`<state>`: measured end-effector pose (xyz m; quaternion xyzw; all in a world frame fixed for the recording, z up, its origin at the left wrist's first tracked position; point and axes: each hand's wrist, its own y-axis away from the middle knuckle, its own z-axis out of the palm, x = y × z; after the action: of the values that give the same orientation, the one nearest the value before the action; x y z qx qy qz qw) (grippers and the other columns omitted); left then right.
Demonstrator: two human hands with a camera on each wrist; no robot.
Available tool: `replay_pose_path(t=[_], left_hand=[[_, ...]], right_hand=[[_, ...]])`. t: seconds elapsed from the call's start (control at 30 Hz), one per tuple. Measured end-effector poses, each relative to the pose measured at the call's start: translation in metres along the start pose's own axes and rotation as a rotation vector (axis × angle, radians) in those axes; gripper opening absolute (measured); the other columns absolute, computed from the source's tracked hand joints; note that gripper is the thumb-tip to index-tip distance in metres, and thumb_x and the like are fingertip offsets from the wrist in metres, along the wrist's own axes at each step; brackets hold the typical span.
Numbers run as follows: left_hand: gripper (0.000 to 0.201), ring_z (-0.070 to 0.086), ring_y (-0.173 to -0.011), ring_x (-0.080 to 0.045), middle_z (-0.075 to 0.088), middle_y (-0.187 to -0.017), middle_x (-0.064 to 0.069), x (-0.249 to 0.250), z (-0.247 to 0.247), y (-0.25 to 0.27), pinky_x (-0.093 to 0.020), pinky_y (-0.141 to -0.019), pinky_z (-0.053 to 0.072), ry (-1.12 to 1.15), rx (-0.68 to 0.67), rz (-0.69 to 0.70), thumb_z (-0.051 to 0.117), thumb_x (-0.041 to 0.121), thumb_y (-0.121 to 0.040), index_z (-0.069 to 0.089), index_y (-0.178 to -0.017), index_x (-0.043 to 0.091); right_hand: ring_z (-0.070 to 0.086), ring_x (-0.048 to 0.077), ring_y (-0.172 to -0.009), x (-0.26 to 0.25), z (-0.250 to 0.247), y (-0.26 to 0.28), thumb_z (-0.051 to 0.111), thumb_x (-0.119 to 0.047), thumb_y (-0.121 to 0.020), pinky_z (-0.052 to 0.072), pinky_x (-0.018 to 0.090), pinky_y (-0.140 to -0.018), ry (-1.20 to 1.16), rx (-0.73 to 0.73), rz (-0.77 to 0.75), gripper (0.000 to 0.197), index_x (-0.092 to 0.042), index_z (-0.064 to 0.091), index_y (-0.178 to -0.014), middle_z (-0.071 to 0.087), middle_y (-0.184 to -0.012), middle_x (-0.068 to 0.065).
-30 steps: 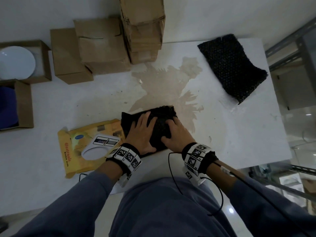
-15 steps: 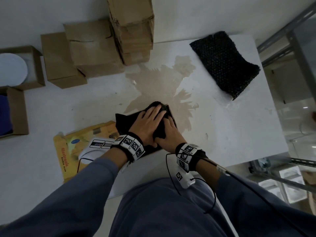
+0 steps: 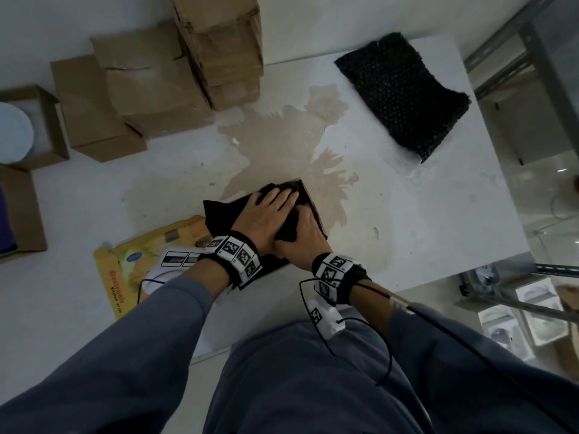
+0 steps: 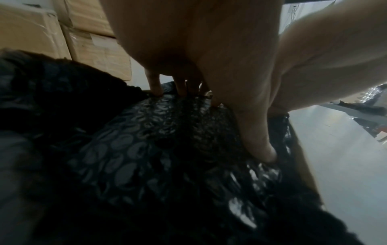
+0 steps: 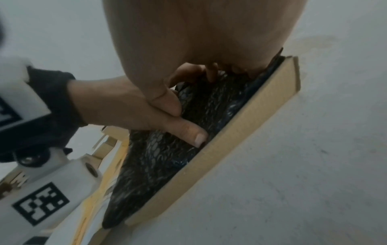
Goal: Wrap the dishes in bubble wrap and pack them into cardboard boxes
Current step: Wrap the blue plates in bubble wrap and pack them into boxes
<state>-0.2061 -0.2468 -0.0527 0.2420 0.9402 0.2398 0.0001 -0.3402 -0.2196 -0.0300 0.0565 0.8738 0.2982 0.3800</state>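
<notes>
Both hands sit at frame centre in the head view, on a black bubble-wrapped bundle [image 3: 291, 219] that sits inside a shallow open brown cardboard box [image 5: 247, 126]; right wrist view shows the box's side wall running along the bundle's edge; dish itself is hidden under the wrap, shape can't be told.

Left hand [image 3: 266, 219]: fingers extended and spread, palm down, pressing flat on top of the bundle; left wrist view shows the fingertips [image 4: 156, 90] touching the bubble surface; nothing gripped.

Right hand [image 3: 305, 238]: lies just right of the left hand, touching it; fingers bent down onto the wrap at the box wall; the fingertips are hidden behind the palm in the right wrist view, so can't tell whether it grips or only pushes.

White table [image 3: 423, 220] carries a brownish stain above the bundle; a folded stack of black bubble wrap [image 3: 404, 98] lies upper right, well apart from the hands; closed brown cardboard boxes [image 3: 156, 89] are stacked upper left to top centre; an open box with a white plate [image 3: 14, 133] sits at the left edge; a yellow printed kitchen-scale carton [image 3: 125, 264] lies lower left, just beside the bundle, with a white scale [image 3: 166, 267] on it.
</notes>
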Motion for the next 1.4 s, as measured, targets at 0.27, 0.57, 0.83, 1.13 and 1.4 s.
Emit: replay_pose_path(t=[0.27, 0.57, 0.83, 1.13, 1.4], left_hand=[[0.133, 0.014, -0.147, -0.030, 0.012, -0.160, -0.011, 0.005, -0.006, -0.012, -0.048, -0.119, 0.019, 0.002, -0.066, -0.026, 0.083, 0.054, -0.062, -0.003, -0.155, 0.015], [0.135, 0.016, -0.140, -0.034, 0.010, -0.151, -0.013, 0.009, -0.013, -0.021, -0.051, -0.116, 0.018, -0.021, -0.139, -0.078, 0.090, 0.053, -0.049, 0.011, -0.151, 0.014], [0.088, 0.021, -0.137, -0.032, 0.015, -0.150, -0.012, 0.013, -0.010, -0.023, -0.050, -0.110, 0.028, 0.001, -0.032, -0.094, 0.076, 0.032, -0.069, 0.029, -0.142, 0.014], [0.098, 0.016, -0.144, -0.031, 0.009, -0.158, -0.012, 0.015, -0.005, -0.011, -0.046, -0.115, 0.025, -0.059, 0.010, -0.085, 0.073, 0.032, -0.077, 0.012, -0.152, 0.015], [0.117, 0.017, -0.142, -0.033, 0.004, -0.159, -0.013, 0.015, -0.011, -0.024, -0.055, -0.111, 0.026, -0.138, -0.106, -0.045, 0.082, 0.050, -0.063, 0.010, -0.152, 0.026]], right_hand=[[0.050, 0.025, -0.107, 0.008, -0.010, 0.011, 0.071, -0.031, -0.074, 0.045, 0.033, -0.084, 0.122, 0.041, -0.145, 0.057, -0.012, 0.046, -0.122, 0.041, -0.127, 0.003], [0.051, 0.023, -0.105, 0.005, -0.009, -0.002, 0.079, -0.024, -0.064, 0.044, 0.032, -0.076, -0.061, -0.069, 0.096, 0.073, -0.015, 0.040, -0.125, 0.048, -0.120, 0.003], [0.047, 0.028, -0.117, 0.010, -0.009, 0.011, 0.070, -0.047, -0.077, 0.044, 0.036, -0.090, 0.139, -0.035, -0.025, 0.059, -0.012, 0.049, -0.120, 0.040, -0.131, 0.007], [0.023, 0.035, -0.142, 0.012, 0.003, 0.008, 0.077, -0.037, -0.072, 0.037, 0.043, -0.105, 0.112, -0.100, 0.049, 0.073, -0.008, 0.038, -0.128, 0.014, -0.157, 0.016], [0.053, 0.025, -0.097, 0.007, -0.020, 0.015, 0.073, -0.033, -0.075, 0.040, 0.031, -0.074, 0.157, -0.004, -0.081, 0.045, -0.012, 0.051, -0.109, 0.048, -0.119, 0.005]])
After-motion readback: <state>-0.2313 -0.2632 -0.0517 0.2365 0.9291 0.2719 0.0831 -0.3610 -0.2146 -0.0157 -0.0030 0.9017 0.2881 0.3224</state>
